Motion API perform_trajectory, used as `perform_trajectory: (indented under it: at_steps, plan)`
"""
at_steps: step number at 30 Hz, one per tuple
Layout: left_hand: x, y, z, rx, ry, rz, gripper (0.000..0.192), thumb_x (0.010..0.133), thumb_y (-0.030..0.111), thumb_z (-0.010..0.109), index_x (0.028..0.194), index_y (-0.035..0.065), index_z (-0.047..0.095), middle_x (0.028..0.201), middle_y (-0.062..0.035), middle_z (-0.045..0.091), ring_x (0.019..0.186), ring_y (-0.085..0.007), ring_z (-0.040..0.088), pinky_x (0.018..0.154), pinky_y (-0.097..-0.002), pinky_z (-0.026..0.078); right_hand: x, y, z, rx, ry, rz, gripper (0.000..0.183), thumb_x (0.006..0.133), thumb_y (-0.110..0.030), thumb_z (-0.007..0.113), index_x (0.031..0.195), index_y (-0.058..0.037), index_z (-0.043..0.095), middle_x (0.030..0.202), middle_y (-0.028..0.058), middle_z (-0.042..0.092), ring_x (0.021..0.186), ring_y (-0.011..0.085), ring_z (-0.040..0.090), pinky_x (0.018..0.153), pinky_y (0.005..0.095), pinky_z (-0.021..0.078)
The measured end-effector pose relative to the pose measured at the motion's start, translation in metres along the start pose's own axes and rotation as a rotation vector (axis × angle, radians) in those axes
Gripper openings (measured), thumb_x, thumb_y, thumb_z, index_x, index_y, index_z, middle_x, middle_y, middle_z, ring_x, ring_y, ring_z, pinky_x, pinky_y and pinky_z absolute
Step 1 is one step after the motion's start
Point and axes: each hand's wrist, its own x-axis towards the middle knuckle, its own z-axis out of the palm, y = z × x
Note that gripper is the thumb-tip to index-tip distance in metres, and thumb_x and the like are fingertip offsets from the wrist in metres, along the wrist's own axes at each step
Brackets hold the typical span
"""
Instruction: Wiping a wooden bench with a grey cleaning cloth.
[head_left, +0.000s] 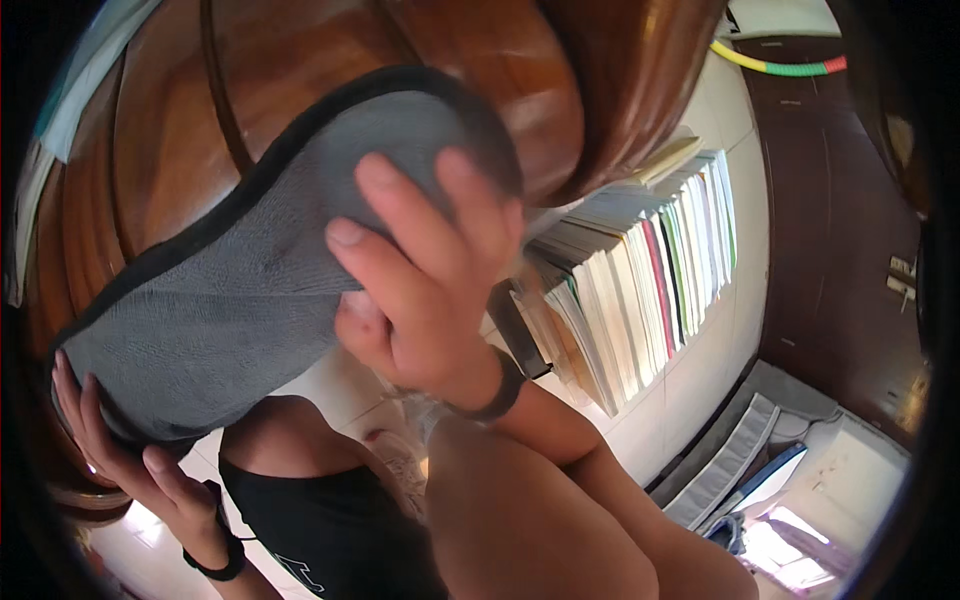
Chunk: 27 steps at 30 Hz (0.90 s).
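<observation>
A grey fabric pad (247, 300), hourglass-shaped with black edging, is held up slantwise across the left half of the view. My left hand (135, 450) grips its lower left end, fingers along the outer edge and thumb on the near side. Over the upper right part lies my right hand (435, 270), its fingers spread on the grey face and gripping near the lower edge. What lies under the pad is hidden. Both wrists wear dark bands.
Behind the pad is a polished wooden seat (165, 150) with slats. A row of books (637, 277) stands on the tiled floor to the right. Farther right are a grey fabric storage box (727, 465), a dark wooden door (825, 225) and a coloured hoop (795, 70).
</observation>
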Motion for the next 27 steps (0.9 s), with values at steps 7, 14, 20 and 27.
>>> perform_trajectory:
  at_steps: [7, 14, 20, 27]
  plan:
    - [0.063, 0.056, 0.015, 0.184, -0.217, 0.013, 0.075, 0.085, 0.052, 0.049, 0.144, 0.0070, 0.038, 0.153, -0.0149, 0.032, 0.143, -0.0338, 0.027, 0.107, -0.0584, 0.023, 0.042, -0.004, -0.047, 0.261, 0.025, 0.073, 0.021, 0.076, -0.009, 0.063, 0.097, -0.0086, 0.067, 0.105, 0.0066, 0.063, 0.099, 0.0295, 0.057, 0.092, 0.0462, 0.0434]
    - [0.097, 0.129, 0.027, 0.066, -0.223, 0.110, 0.075, 0.081, 0.047, 0.059, 0.140, 0.0046, 0.042, 0.152, -0.0210, 0.030, 0.142, -0.0376, 0.026, 0.103, -0.0642, 0.026, 0.058, 0.008, -0.143, -0.014, 0.034, 0.241, 0.029, 0.074, 0.007, 0.059, 0.101, -0.0021, 0.064, 0.104, 0.0143, 0.062, 0.094, 0.0336, 0.059, 0.082, 0.0413, 0.0479]
    - [0.132, 0.181, 0.058, -0.091, -0.200, 0.082, 0.069, 0.086, 0.047, 0.055, 0.138, 0.0030, 0.045, 0.150, -0.0221, 0.032, 0.142, -0.0377, 0.025, 0.105, -0.0635, 0.024, 0.087, 0.062, -0.147, -0.061, 0.187, 0.370, 0.027, 0.081, 0.009, 0.049, 0.104, 0.0013, 0.060, 0.100, 0.0190, 0.060, 0.093, 0.0363, 0.059, 0.083, 0.0402, 0.0470]
    - [0.170, 0.195, 0.064, -0.295, -0.209, -0.031, 0.064, 0.089, 0.051, 0.051, 0.128, 0.0012, 0.055, 0.149, -0.0233, 0.035, 0.142, -0.0370, 0.025, 0.107, -0.0640, 0.021, 0.128, 0.061, -0.103, 0.579, 0.332, 0.793, 0.028, 0.088, -0.006, 0.066, 0.113, 0.0034, 0.059, 0.110, 0.0079, 0.064, 0.097, 0.0175, 0.059, 0.086, 0.0305, 0.0466]
